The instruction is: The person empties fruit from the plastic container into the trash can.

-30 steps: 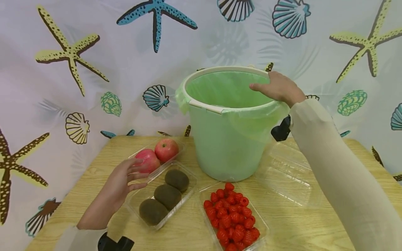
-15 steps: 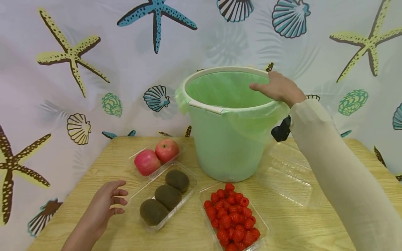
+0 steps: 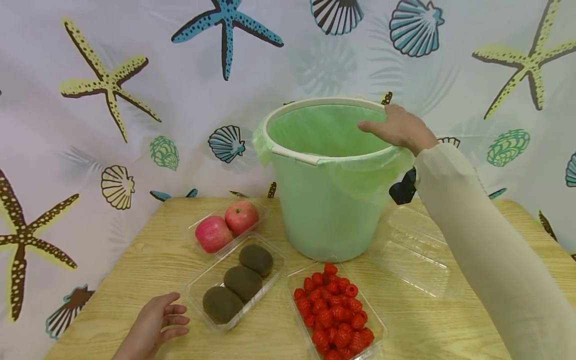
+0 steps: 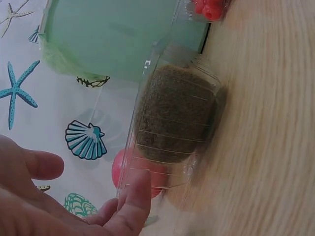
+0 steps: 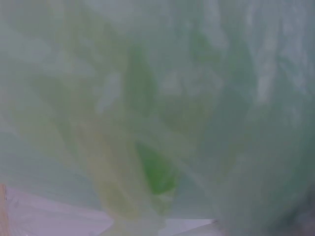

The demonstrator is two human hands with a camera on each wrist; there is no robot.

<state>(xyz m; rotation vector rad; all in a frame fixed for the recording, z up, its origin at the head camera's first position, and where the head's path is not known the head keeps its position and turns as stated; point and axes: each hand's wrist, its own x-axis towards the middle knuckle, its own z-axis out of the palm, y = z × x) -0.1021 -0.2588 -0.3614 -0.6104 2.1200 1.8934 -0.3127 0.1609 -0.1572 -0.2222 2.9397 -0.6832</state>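
Observation:
My right hand [image 3: 400, 127] holds the right side of the rim of a pale green bucket [image 3: 328, 205]. The thumb lies over the bucket's opening, and the other fingers are mostly hidden. A thin green bag lines the bucket and hangs over its rim. My left hand [image 3: 155, 322] is just left of a clear plastic box [image 3: 211, 327] with three kiwis [image 3: 243, 282] in it. Its fingers are relaxed and hold nothing. In the left wrist view the fingers [image 4: 135, 201] appear in front of the box's edge. The right wrist view shows only blurred green bag liner [image 5: 157, 98].
Two apples [image 3: 213, 234] sit in a clear box behind the kiwis. A clear box of raspberries [image 3: 330, 315] stands at the front middle. On the right lies a clear plastic container [image 3: 418, 260]. A patterned cloth [image 3: 189, 100] hangs behind the wooden table [image 3: 243, 345].
My left hand has drawn back from beside the apples, toward the front of the table. My right hand stays at the bucket's rim. The fruit has not moved.

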